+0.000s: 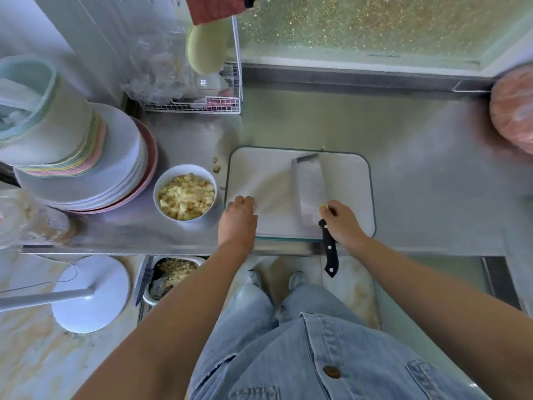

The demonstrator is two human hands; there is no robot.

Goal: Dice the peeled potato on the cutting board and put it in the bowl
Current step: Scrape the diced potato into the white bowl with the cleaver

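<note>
Motion blur over most of the scene, fine detail hard to make out. One white bowl (184,166) heaped with diced potato (187,197), standing on the worktop (418,168) just beside the left edge of the one cutting board (265,174), itself at the worktop's near edge. A few loose potato bits (217,168) between bowl and board, too smeared to count. One cleaver (308,186) lying flat on the board, black handle jutting past the near edge. Right hand (343,223) touching the cleaver where blade meets handle; cannot tell whether gripping or merely resting there. Left hand (238,219) on the board's near left corner, fingers bent, tips blurred, grasp not readable. Pink rounded object (513,116) cut off by the right frame edge. Stack of plates (121,157) at the worktop's left end, number unclear.
</note>
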